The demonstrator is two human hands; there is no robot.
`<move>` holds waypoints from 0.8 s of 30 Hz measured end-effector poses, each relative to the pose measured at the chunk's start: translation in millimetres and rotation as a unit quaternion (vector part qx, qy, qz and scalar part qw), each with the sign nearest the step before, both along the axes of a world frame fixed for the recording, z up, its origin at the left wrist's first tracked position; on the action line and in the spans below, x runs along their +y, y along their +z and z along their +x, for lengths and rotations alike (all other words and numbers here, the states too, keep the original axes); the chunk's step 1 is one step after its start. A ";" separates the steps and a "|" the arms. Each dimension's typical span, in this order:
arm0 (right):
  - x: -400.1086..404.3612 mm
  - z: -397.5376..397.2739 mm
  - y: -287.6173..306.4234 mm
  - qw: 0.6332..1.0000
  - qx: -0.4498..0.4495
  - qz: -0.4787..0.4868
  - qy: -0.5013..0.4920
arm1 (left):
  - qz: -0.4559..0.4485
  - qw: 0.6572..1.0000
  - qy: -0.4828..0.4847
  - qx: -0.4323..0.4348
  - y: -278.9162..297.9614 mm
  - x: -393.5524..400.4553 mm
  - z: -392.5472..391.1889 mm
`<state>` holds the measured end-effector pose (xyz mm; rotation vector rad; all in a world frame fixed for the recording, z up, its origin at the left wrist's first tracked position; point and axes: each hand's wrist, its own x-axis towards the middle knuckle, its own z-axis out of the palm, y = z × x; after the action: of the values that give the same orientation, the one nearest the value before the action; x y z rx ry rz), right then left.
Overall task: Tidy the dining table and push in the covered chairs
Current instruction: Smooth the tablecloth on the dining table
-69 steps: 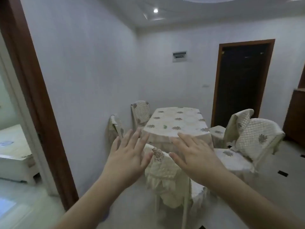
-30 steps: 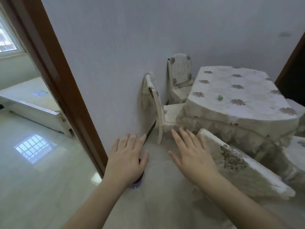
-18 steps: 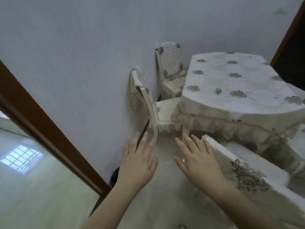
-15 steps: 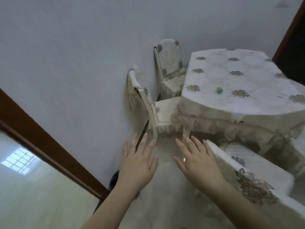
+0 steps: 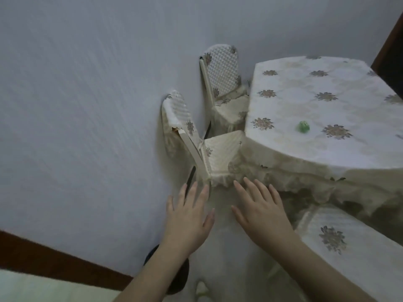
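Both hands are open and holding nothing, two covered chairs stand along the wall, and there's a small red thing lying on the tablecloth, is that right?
Not quite: in the head view the small thing on the tablecloth is green, not red. The rest holds: the left hand and right hand are open and hold nothing, and two covered chairs stand along the wall.

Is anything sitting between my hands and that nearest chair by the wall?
Nothing visible. Both the left hand and right hand are open over bare floor, just short of the chair, whose seat is partly under the tablecloth.
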<state>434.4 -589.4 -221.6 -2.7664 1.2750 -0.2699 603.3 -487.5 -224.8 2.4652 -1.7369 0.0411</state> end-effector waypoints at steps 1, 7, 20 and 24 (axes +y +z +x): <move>-9.3 9.3 -1.5 1.000 0.005 0.001 -0.007 | 0.001 1.000 -0.009 0.004 -2.9 -11.7 10.2; -76.5 65.7 -0.2 0.997 0.024 0.006 -0.077 | -0.018 0.997 -0.058 0.050 -16.5 -85.2 79.5; -173.5 63.3 21.0 0.967 0.075 -0.008 -0.244 | 0.000 0.964 -0.265 0.026 19.5 -279.6 103.1; -208.5 37.7 17.4 0.948 0.060 -0.016 -0.313 | 0.002 0.952 -0.305 0.029 20.3 -336.0 74.7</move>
<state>472.0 -797.9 -204.1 -2.3402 2.1711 -0.1567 678.0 -823.5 -204.5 1.8014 -2.3769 -0.0934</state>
